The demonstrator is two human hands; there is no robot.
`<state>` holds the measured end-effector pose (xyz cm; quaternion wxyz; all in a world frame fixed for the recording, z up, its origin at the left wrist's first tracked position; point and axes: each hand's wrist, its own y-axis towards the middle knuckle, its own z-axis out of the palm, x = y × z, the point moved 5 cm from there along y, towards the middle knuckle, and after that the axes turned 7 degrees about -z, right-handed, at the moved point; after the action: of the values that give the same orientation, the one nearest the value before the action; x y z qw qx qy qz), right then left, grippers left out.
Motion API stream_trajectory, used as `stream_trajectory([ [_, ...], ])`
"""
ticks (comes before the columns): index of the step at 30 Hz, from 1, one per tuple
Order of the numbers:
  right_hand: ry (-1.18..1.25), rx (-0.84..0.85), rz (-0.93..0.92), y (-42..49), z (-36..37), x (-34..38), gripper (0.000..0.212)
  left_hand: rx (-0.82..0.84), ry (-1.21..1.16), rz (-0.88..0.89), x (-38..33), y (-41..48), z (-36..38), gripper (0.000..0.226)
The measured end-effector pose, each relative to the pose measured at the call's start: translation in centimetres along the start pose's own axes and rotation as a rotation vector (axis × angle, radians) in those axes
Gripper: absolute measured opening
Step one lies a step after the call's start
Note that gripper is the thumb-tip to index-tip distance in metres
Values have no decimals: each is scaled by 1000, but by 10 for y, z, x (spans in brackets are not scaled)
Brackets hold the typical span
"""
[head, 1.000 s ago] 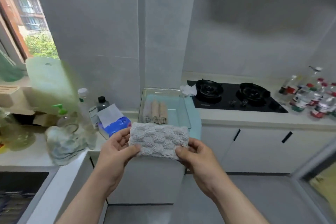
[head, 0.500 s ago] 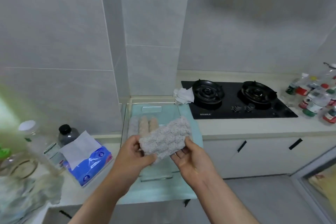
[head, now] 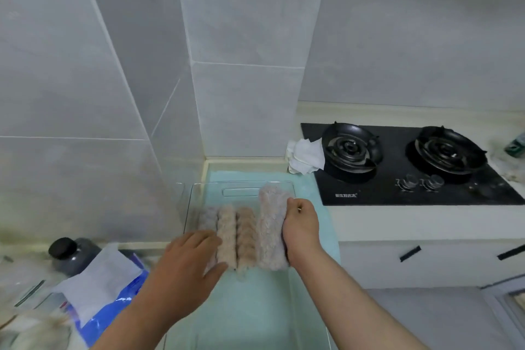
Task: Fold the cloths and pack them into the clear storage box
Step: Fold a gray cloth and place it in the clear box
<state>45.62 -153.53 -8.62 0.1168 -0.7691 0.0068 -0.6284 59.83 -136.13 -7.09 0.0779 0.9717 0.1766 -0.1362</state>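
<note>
Cloth [head: 271,236], long axis toward wall [head: 244,108], beside packed rolls [head: 227,236]

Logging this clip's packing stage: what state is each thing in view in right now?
Storage box: open, no lid.
Rightmost cloth: folded, upright in the box, in the right hand's grip.
Other three cloths: folded, on edge in a row.
Left hand: flat, fingers straight against the row.
Stove: no flame showing.
White rag: crumpled beside the stove.
Tissue pack: open, one tissue sticking out.
Dark bottle: capped.
</note>
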Motion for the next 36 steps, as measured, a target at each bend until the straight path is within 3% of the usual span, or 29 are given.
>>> stream_trajectory([
  [3, -189, 26, -92, 12, 19, -9, 22, 69, 59, -7, 32, 10, 9, 39],
  [5, -257, 29, -51, 19, 33, -24, 20, 53, 88, 66, 37, 13, 19, 36],
  [10, -221, 12, 188, 38, 51, -61, 19, 57, -16, 157, 44, 9, 35, 54],
  [14, -133, 37, 408, 52, 65, -89, 28, 62, -8, 187, 43, 11, 35, 34],
  [18, -107, 139, 556, 53, 67, -100, 22, 119, 46, 160, 46, 10, 37, 35],
  [21, -168, 209, 560, 56, 68, -100, 20, 140, 199, 199, 33, 15, 33, 34],
  [25, -134, 212, 586, 56, 68, -104, 20, 477, 302, 426, -9, 26, 55, 45],
  [29, -145, 233, 487, 59, 67, -107, 18, 656, 378, 377, -13, 49, 82, 71],
  [32, -126, 245, 449, 62, 69, -114, 13, 671, 419, 347, -9, 59, 93, 68],
  [36, 14, 164, 498, 57, 69, -116, 24, 703, 562, 234, 4, 66, 106, 72],
])
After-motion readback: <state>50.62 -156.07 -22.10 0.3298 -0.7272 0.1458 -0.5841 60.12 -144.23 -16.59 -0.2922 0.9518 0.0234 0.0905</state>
